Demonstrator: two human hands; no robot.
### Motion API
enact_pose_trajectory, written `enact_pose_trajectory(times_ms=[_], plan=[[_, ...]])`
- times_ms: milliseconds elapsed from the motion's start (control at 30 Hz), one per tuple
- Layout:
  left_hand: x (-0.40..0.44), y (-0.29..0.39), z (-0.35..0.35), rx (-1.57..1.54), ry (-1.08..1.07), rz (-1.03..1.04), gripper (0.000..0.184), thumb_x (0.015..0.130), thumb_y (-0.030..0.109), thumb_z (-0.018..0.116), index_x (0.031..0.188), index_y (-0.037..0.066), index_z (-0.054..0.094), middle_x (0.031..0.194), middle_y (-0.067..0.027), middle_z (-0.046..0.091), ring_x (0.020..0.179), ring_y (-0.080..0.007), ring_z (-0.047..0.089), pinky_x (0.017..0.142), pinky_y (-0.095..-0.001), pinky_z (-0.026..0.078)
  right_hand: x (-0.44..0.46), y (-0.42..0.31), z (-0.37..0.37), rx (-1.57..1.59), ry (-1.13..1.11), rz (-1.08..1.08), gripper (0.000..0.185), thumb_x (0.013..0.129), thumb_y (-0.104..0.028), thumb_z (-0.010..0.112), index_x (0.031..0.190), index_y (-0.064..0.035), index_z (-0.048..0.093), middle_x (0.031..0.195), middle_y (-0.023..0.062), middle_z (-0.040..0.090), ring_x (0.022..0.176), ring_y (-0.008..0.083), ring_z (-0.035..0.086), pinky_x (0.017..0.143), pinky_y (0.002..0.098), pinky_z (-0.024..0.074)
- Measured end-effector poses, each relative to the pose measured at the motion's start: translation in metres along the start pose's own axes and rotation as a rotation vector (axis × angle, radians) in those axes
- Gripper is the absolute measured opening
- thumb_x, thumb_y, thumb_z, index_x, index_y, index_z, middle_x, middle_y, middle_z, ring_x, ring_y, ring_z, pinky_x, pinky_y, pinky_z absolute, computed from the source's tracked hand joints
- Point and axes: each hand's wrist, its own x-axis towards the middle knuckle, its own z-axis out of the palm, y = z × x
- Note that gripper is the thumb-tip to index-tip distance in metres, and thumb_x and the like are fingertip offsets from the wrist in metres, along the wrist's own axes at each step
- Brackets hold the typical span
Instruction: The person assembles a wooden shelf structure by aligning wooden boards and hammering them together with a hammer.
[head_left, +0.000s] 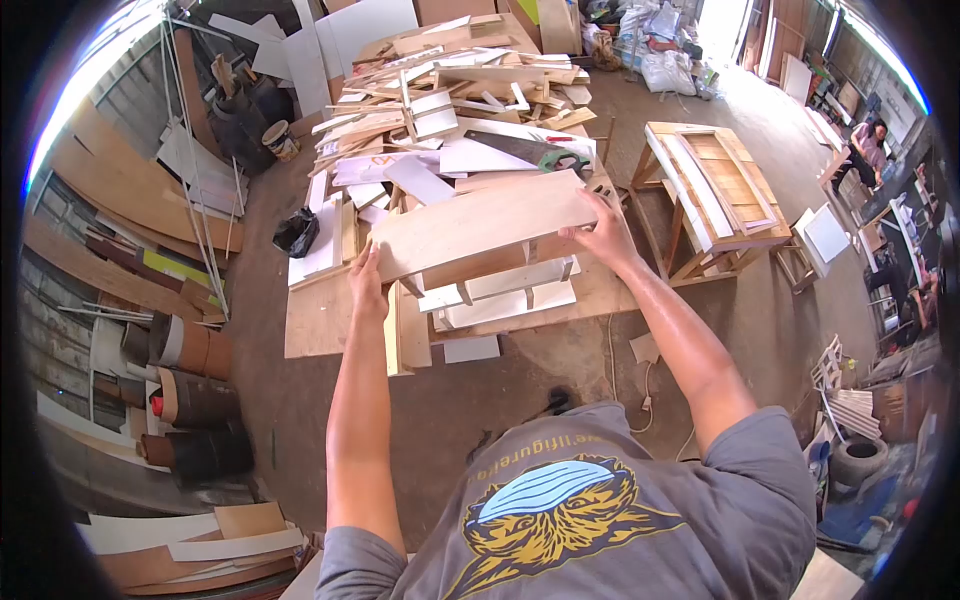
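Observation:
A long plywood board (pixel 490 228) with short wooden blocks along its near underside is held up between my two hands, tilted a little with its right end farther away. My left hand (pixel 368 284) grips the left end, its fingers along the board's edge. My right hand (pixel 602 230) is closed around the right end, thumb on the near side and fingers at the far corner. Just below the board are white strips (pixel 510 300) with similar small blocks between them; whether they join the board I cannot tell. A handsaw (pixel 512 150) with a green handle lies behind it.
A big pile of wood offcuts (pixel 470 85) covers the back of the worktable (pixel 318 325). A black plastic bag (pixel 296 233) sits at its left edge. To the right stands a wooden table frame (pixel 715 190). A cable (pixel 614 370) crosses the floor. Another person (pixel 866 155) sits far right.

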Motion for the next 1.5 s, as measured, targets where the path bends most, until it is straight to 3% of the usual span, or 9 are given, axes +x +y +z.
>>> enact_pose_trajectory(times_ms=[100,200,300,567,767,1000,1167,1367,1500], plan=[[-0.020,0.010,0.010,0.052,0.044,0.035,0.046,0.107,0.020,0.069,0.151,0.006,0.062,0.135,-0.0055,0.073,0.115,-0.0167,0.071,0.092,-0.0339,0.062,-0.003,0.008,-0.005,0.159,-0.049,0.128,0.089,0.076,-0.045,0.097,0.144,0.0015,0.063,0.142,0.0215,0.068,0.130,0.0333,0.067,0.109,0.0437,0.0541],[-0.030,0.004,0.002,0.026,0.010,0.208,0.046,0.108,0.017,0.067,0.150,-0.001,0.061,0.140,-0.0101,0.070,0.124,-0.0178,0.067,0.104,-0.0323,0.055,-0.016,0.012,-0.005,0.265,0.013,0.019,0.086,0.077,-0.043,0.097,0.141,0.0025,0.064,0.138,0.0197,0.071,0.124,0.0314,0.071,0.105,0.0425,0.0574],[-0.066,-0.001,-0.014,0.061,0.011,0.302,0.046,0.108,0.015,0.066,0.148,-0.007,0.061,0.144,-0.0136,0.068,0.130,-0.0183,0.064,0.110,-0.0307,0.050,-0.046,0.022,-0.009,0.060,0.080,-0.184,0.083,0.075,-0.048,0.096,0.134,0.0032,0.069,0.134,0.0204,0.073,0.121,0.0321,0.072,0.102,0.0421,0.0587],[-0.133,-0.018,-0.016,-0.002,0.128,0.204,0.047,0.107,0.013,0.065,0.149,-0.008,0.058,0.142,-0.0152,0.068,0.129,-0.0223,0.066,0.106,-0.0344,0.055,-0.089,0.025,-0.032,0.038,0.047,-0.225,0.076,0.073,-0.047,0.098,0.126,0.0011,0.073,0.132,0.0224,0.073,0.120,0.0369,0.073,0.101,0.0432,0.0594],[-0.064,0.018,0.011,0.029,-0.063,0.229,0.059,0.101,0.008,0.070,0.156,-0.006,0.052,0.140,-0.0117,0.070,0.121,-0.0182,0.069,0.102,-0.0322,0.056,-0.031,0.013,-0.016,0.100,0.075,-0.105,0.075,0.078,-0.047,0.095,0.129,0.0027,0.071,0.129,0.0215,0.074,0.121,0.0357,0.073,0.101,0.0431,0.0581],[-0.031,0.004,0.006,0.037,0.002,0.152,0.056,0.099,0.011,0.076,0.152,0.003,0.061,0.128,-0.0061,0.074,0.103,-0.0133,0.072,0.082,-0.0290,0.058,-0.018,0.020,0.013,0.113,0.087,-0.063,0.070,0.079,-0.038,0.096,0.130,0.0030,0.070,0.135,0.0223,0.072,0.125,0.0360,0.070,0.101,0.0447,0.0576],[-0.019,-0.009,-0.004,-0.008,-0.050,0.071,0.049,0.101,0.016,0.075,0.146,0.002,0.062,0.127,-0.0068,0.073,0.109,-0.0184,0.071,0.088,-0.0341,0.061,-0.014,-0.009,0.003,0.303,0.026,0.159,0.068,0.081,-0.032,0.095,0.133,0.0035,0.069,0.140,0.0218,0.070,0.128,0.0327,0.069,0.101,0.0420,0.0586],[-0.011,-0.011,0.001,-0.086,-0.079,0.058,0.045,0.105,0.020,0.070,0.146,0.003,0.063,0.127,-0.0076,0.072,0.110,-0.0187,0.070,0.090,-0.0361,0.061,-0.015,0.026,0.022,0.064,0.133,-0.044,0.070,0.085,-0.035,0.093,0.139,0.0018,0.067,0.143,0.0203,0.069,0.115,0.0213,0.074,0.085,0.0330,0.0624],[-0.024,0.005,0.007,-0.020,-0.034,-0.006,0.043,0.112,0.024,0.059,0.151,0.006,0.061,0.129,-0.0059,0.073,0.107,-0.0170,0.072,0.090,-0.0323,0.060,-0.018,0.005,0.014,0.144,0.118,0.063,0.068,0.083,-0.029,0.095,0.137,0.0011,0.068,0.136,0.0192,0.073,0.104,0.0243,0.077,0.089,0.0373,0.0612]])
